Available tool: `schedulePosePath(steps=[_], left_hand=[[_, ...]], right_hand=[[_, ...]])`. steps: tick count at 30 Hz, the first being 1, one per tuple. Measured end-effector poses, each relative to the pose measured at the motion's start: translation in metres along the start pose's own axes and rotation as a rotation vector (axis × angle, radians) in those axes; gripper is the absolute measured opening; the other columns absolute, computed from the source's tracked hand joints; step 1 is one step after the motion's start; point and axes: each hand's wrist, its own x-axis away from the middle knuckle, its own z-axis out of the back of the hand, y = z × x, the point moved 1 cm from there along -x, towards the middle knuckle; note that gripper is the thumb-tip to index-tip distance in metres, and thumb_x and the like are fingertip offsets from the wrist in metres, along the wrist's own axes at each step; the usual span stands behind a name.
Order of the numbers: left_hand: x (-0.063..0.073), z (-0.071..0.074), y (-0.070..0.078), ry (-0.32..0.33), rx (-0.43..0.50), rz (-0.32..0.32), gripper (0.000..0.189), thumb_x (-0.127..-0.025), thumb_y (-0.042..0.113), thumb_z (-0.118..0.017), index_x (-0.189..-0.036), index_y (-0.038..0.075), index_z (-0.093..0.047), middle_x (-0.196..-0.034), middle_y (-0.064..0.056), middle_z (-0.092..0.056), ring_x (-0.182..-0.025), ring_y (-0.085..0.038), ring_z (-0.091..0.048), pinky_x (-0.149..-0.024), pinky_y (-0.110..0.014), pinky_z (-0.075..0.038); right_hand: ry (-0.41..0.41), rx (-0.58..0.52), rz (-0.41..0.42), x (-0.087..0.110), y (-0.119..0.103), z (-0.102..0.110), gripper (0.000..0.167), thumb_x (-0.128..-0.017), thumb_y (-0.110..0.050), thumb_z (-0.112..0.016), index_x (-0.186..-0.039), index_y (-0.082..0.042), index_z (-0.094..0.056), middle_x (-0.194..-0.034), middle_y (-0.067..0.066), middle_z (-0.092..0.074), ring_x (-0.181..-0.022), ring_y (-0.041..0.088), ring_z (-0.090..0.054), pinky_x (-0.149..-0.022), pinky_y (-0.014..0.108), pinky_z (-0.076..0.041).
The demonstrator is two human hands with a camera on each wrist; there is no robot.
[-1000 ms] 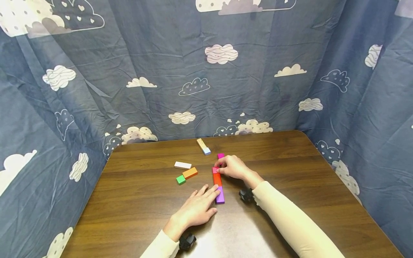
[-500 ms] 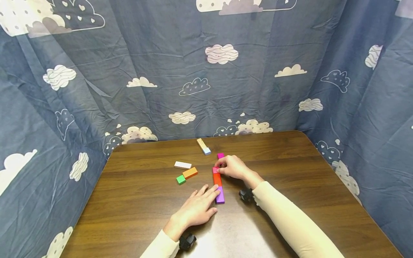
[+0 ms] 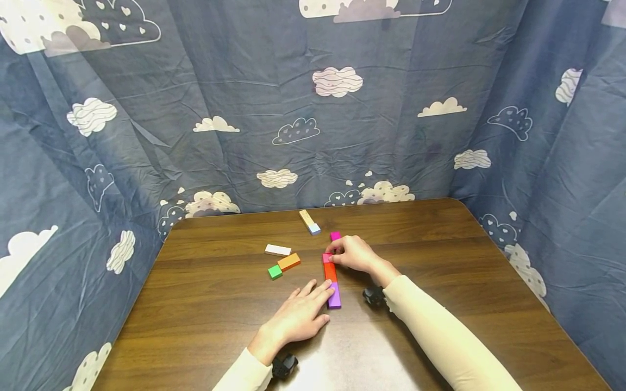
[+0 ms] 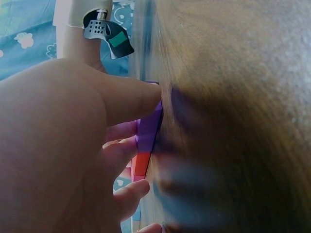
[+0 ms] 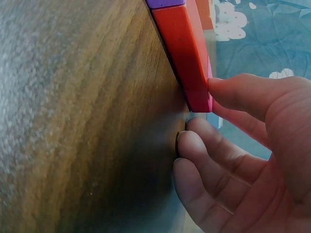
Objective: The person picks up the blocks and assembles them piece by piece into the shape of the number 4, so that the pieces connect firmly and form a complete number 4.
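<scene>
- We see the right hand (image 5: 267,187) pinching the pink block (image 5: 199,100) between thumb and forefinger
- Its other three fingers curl near the wooden table (image 5: 73,97); we cannot tell if they touch it
- We find the red block (image 5: 182,46) end to end with the pink one, the purple block (image 5: 166,3) past it at the top edge
- Behind them we make out part of an orange block (image 5: 206,15) and a cloud-printed blue curtain (image 5: 265,43)

Surface (image 3: 420,247): wood-grain finish, smooth, glossy at near side. Curtain (image 3: 235,81): printed cloth, creased, matt. Purple block (image 3: 335,300), red block (image 3: 331,273), pink block (image 5: 199,103): smooth, painted-looking, low sheen. Sleeve (image 3: 440,331): soft matt cloth. Wrist-camera housing (image 3: 374,296): black, plastic-looking. Perforated plate (image 4: 95,30): metal-looking.
</scene>
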Motion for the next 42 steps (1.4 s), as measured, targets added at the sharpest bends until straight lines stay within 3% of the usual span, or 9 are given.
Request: schedulePosePath(steps=[9,19,29,33,42], left_hand=[[-0.001,0.0,0.001,-0.001,0.002,-0.002,0.061,-0.1,0.035,-0.059,-0.155,0.018,-0.041,-0.163,0.001,-0.031,-0.148,-0.033,-0.03,-0.111,-0.062,-0.031],[-0.001,-0.001,0.003,-0.011,-0.002,0.021,0.061,-0.1,0.036,-0.059,-0.156,0.021,-0.04,-0.163,0.004,-0.03,-0.149,-0.03,-0.028,-0.113,-0.06,-0.03],[0.0,0.001,0.004,-0.018,0.018,0.028,0.061,-0.1,0.035,-0.059,-0.156,0.02,-0.039,-0.164,0.004,-0.029,-0.149,-0.031,-0.027,-0.114,-0.06,-0.028],[0.0,-0.001,0.004,-0.017,0.009,0.02,0.061,-0.1,0.036,-0.059,-0.156,0.021,-0.039,-0.164,0.004,-0.029,-0.149,-0.03,-0.027,-0.113,-0.06,-0.029],[-0.001,-0.002,0.002,-0.014,0.008,0.024,0.062,-0.1,0.036,-0.059,-0.156,0.021,-0.039,-0.164,0.004,-0.029,-0.149,-0.03,-0.027,-0.113,-0.06,-0.029]], right_hand=[[0.034,0.03,-0.009,0.0,0.0,0.01,0.016,-0.089,-0.029,-0.076,-0.103,-0.023,-0.079,-0.079,-0.012,-0.068,-0.071,0.01,-0.058,-0.065,0.035,-0.047],[0.093,0.067,-0.036,-0.007,0.001,0.031,0.018,-0.087,-0.023,-0.075,-0.104,-0.021,-0.078,-0.074,-0.011,-0.064,-0.067,0.01,-0.058,-0.059,0.034,-0.045],[0.158,0.041,-0.144,-0.012,0.02,0.027,0.039,-0.084,-0.027,-0.077,-0.122,-0.018,-0.072,-0.082,-0.006,-0.066,-0.073,0.014,-0.06,-0.062,0.037,-0.047],[0.138,-0.002,-0.136,-0.011,0.026,0.022,0.046,-0.083,-0.026,-0.078,-0.127,-0.015,-0.069,-0.082,-0.004,-0.066,-0.072,0.015,-0.059,-0.063,0.036,-0.046],[0.031,-0.075,-0.069,-0.015,0.037,0.016,0.064,-0.077,-0.024,-0.087,-0.136,-0.016,-0.063,-0.094,0.005,-0.068,-0.09,0.022,-0.061,-0.078,0.042,-0.047]])
